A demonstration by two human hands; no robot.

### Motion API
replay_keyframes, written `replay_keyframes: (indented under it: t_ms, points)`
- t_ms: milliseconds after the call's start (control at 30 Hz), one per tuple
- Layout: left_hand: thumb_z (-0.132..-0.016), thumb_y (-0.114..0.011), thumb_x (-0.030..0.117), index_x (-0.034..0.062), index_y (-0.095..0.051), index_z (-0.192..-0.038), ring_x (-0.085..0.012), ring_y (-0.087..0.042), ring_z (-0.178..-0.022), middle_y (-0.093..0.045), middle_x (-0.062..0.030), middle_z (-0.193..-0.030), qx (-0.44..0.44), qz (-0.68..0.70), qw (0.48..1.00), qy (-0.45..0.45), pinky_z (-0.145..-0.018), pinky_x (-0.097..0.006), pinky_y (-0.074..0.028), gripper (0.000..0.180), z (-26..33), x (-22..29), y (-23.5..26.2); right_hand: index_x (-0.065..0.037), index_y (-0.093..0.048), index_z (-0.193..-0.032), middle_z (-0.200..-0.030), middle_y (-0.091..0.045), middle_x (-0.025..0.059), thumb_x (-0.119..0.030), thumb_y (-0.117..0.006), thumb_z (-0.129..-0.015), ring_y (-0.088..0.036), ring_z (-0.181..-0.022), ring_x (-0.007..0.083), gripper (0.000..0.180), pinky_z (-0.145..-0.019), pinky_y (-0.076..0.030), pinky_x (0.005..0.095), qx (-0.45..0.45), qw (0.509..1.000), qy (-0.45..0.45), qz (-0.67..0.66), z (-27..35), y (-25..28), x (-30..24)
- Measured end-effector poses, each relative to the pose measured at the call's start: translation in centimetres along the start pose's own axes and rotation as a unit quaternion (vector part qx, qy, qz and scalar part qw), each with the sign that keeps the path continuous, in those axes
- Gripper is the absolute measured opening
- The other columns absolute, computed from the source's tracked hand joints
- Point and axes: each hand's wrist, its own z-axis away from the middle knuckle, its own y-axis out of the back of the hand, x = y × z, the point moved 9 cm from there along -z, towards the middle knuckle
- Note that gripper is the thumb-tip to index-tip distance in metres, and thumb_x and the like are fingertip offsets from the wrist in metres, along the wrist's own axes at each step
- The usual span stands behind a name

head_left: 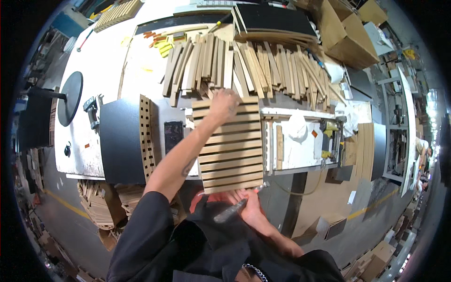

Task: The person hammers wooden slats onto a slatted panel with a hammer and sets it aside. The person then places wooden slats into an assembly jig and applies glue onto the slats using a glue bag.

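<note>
A slatted wooden panel (230,152), light strips with dark gaps between them, lies in front of me and reaches past the table's near edge. My left hand (225,105) is closed over its far end, knuckles up; the fingertips are hidden. At the near end my right hand (249,204) grips the panel's edge, its fingers partly under it. A grey, translucent elongated object (230,211) shows beside the right hand; its kind is unclear. Just beyond the left hand lie many loose wooden strips (206,58), spread in a row.
A dark board (123,141) and a strip with square notches (146,136) stand left. Yellow-and-black power tools (331,138) lie right, near a white plastic bag (297,126). Dark panels (275,21) and a cardboard box (345,33) are at the back. A round black disc (71,98) stands far left.
</note>
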Motion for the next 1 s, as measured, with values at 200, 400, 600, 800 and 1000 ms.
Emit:
replay_keyframes:
  t_ms: [200, 400, 600, 800, 1000]
  points:
    - [-0.085, -0.062, 0.017, 0.0121, -0.066, -0.106, -0.0337, -0.053, -0.109, -0.060, -0.0163, -0.111, 0.107, -0.023, 0.990, 0.084, -0.091, -0.050, -0.041, 0.022, 3.1, -2.2, 2.1, 0.007, -0.053, -0.116, -0.113, -0.063, 0.0173, -0.011, -0.053, -0.090, -0.066, -0.094, 0.0233, 0.031, -0.082, -0.059, 0.0371, -0.004, 0.998, 0.033, 0.058, 5.9, -2.4, -4.5]
    - [-0.083, -0.060, 0.011, 0.0045, -0.069, -0.091, -0.0359, -0.058, -0.094, -0.066, -0.0181, -0.089, 0.060, 0.078, 0.994, 0.040, -0.087, -0.046, -0.042, 0.014, 4.6, -2.5, 2.3, 0.002, -0.055, -0.104, -0.089, -0.061, 0.0063, -0.004, -0.050, -0.088, -0.056, -0.063, 0.0081, 0.018, -0.051, -0.048, 0.0196, -0.046, 0.992, 0.112, -0.038, 5.0, -4.8, -10.7]
    - [-0.085, -0.060, 0.015, 0.0087, -0.067, -0.100, -0.0339, -0.056, -0.100, -0.062, -0.0152, -0.103, 0.059, 0.072, 0.995, -0.029, -0.090, -0.045, -0.044, 0.017, 3.5, 1.1, 0.4, -0.001, -0.055, -0.094, -0.077, -0.055, 0.0043, -0.005, -0.053, -0.088, -0.049, -0.054, 0.0077, 0.007, -0.046, -0.042, 0.0185, -0.059, 0.993, 0.104, -0.013, 2.4, -6.0, -12.5]
    - [-0.085, -0.060, 0.015, 0.0087, -0.067, -0.100, -0.0315, -0.056, -0.100, -0.061, -0.0109, -0.106, -0.050, -0.006, 0.999, 0.014, -0.091, -0.046, -0.044, 0.017, 4.7, -3.9, 3.1, -0.001, -0.058, -0.098, -0.066, -0.053, 0.0020, -0.016, -0.058, -0.090, -0.046, -0.044, 0.0086, 0.016, -0.039, -0.037, 0.0227, 0.039, 0.903, 0.226, 0.363, 1.8, -11.2, -16.1]
    - [-0.075, -0.066, 0.004, 0.0078, -0.066, -0.107, -0.0326, -0.057, -0.098, -0.062, -0.0143, -0.095, -0.004, 0.024, 1.000, 0.014, -0.085, -0.041, -0.048, 0.033, 5.7, -4.3, 3.6, -0.004, -0.054, -0.086, -0.059, -0.048, -0.0007, -0.024, -0.056, -0.096, -0.044, -0.043, 0.0069, 0.023, -0.039, -0.036, 0.0243, 0.039, 0.753, 0.331, 0.568, 1.1, -16.0, -22.2]
